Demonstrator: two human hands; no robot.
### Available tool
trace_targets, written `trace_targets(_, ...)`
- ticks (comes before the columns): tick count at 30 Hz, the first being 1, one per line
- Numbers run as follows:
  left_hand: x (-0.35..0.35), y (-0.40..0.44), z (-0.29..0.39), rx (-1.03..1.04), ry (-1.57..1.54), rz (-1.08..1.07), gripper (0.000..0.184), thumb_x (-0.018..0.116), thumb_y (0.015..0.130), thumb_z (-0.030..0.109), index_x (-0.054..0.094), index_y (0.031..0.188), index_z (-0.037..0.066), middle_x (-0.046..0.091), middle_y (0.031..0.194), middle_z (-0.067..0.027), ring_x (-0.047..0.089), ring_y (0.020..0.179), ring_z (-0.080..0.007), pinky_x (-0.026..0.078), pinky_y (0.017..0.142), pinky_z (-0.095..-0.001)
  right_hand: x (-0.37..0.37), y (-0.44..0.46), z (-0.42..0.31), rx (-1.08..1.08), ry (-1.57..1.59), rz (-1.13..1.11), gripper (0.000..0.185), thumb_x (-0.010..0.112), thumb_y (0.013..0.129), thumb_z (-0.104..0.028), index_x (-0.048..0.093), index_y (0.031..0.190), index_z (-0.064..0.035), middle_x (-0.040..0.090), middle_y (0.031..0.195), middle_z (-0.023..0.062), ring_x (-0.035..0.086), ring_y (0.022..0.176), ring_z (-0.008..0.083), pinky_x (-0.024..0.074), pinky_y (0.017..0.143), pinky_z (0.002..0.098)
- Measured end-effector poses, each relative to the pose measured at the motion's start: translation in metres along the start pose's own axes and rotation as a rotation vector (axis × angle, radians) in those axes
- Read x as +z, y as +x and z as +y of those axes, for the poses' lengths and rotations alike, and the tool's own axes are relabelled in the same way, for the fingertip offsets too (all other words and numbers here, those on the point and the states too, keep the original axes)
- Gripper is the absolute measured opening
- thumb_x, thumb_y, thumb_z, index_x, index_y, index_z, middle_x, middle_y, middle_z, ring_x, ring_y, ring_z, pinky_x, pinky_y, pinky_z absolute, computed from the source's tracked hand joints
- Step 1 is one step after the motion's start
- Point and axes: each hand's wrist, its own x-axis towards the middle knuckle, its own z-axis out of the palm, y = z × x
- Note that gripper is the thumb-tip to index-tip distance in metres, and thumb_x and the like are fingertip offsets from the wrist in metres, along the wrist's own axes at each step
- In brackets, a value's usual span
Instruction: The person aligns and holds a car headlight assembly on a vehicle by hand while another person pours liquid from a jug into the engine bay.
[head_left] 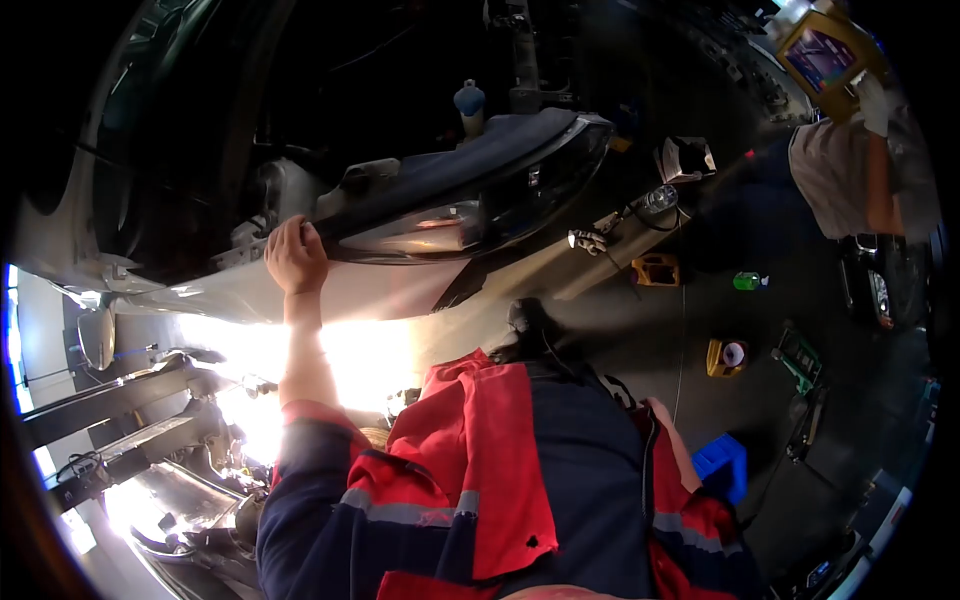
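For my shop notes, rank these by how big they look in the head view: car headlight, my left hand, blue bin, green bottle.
1. Car headlight: largest
2. Left hand and blue bin: too alike to rank
3. Green bottle: smallest

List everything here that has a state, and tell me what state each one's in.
Left hand, fingers curled at the fender's edge
Right hand, not visible
Engine bay, uncovered, mostly in shadow
Headlight, in place; lit or not, unclear
Blue filler cap, seemingly closed
Golden jug, held by a co-worker's gloved hand
Green bottle, on the floor; standing or lying, unclear
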Motion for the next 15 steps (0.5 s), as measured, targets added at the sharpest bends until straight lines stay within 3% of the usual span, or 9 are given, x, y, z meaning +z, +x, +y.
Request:
trace_targets(2,0.002,0.001,0.000,-0.062,0.000,-0.067,0.019,0.057,0.095,0.023,0.070,0.099,0.009,0.074,0.099,-0.0088,0.068,0.099,-0.0327,0.051,0.087,-0.0442,0.007,-0.001,0.030,0.017,-0.015,-0.042,0.044,0.070,0.091,-0.038,0.070,0.112,0.0008,0.073,0.109,0.0225,0.070,0.106,0.0391,0.0540,0.090,0.0444)
trace_targets(5,0.001,0.006,0.003,-0.256,0.039,-0.207,0.029,0.052,0.099,0.031,0.070,0.103,0.008,0.074,0.103,-0.0100,0.066,0.105,-0.0342,0.049,0.092,-0.0458,0.023,-0.012,0.078,0.084,0.417,-0.027,0.046,0.068,0.092,-0.037,0.070,0.112,0.0036,0.073,0.108,0.0263,0.070,0.105,0.0404,0.0539,0.089,0.0449)
trace_targets(8,-0.001,0.026,0.017,-0.378,0.082,-0.306,0.034,0.050,0.102,0.034,0.070,0.105,0.006,0.073,0.103,-0.0154,0.066,0.102,-0.0382,0.050,0.090,-0.0467,-0.002,-0.031,0.052,0.159,0.240,0.026,0.046,0.066,0.093,-0.036,0.069,0.112,0.0064,0.072,0.107,0.0289,0.070,0.103,0.0408,0.0537,0.087,0.0456)
trace_targets(9,-0.001,0.030,0.023,-0.408,0.096,-0.327,0.035,0.051,0.102,0.034,0.070,0.106,0.006,0.072,0.103,-0.0178,0.066,0.100,-0.0399,0.051,0.088,-0.0469,0.007,-0.011,0.078,0.158,0.269,0.001,0.045,0.064,0.094,-0.034,0.068,0.112,0.0077,0.071,0.107,0.0293,0.070,0.103,0.0405,0.0535,0.088,0.0457)
trace_targets(12,0.004,0.038,0.030,-0.360,-0.034,-0.290,0.037,0.053,0.101,0.035,0.069,0.109,0.003,0.072,0.102,-0.0194,0.066,0.099,-0.0407,0.051,0.087,-0.0467,-0.034,-0.030,0.021,0.082,0.137,0.046,0.043,0.064,0.093,-0.033,0.069,0.112,0.0060,0.072,0.107,0.0283,0.070,0.104,0.0413,0.0535,0.089,0.0458)
trace_targets(13,0.005,0.044,0.037,-0.432,-0.151,-0.349,0.040,0.054,0.099,0.038,0.070,0.112,0.004,0.072,0.103,-0.0169,0.065,0.105,-0.0377,0.049,0.093,-0.0471,-0.034,-0.018,0.023,0.052,0.088,0.056,0.042,0.064,0.093,-0.033,0.069,0.112,0.0053,0.072,0.107,0.0279,0.070,0.104,0.0416,0.0535,0.090,0.0458)
trace_targets(15,0.009,0.051,0.053,-0.455,-0.219,-0.373,0.041,0.057,0.098,0.036,0.068,0.117,0.001,0.073,0.098,-0.0161,0.067,0.098,-0.0367,0.051,0.089,-0.0460,-0.034,-0.007,0.017,0.003,-0.009,0.078,0.041,0.064,0.092,-0.032,0.070,0.111,0.0040,0.072,0.106,0.0272,0.069,0.104,0.0422,0.0535,0.091,0.0459)
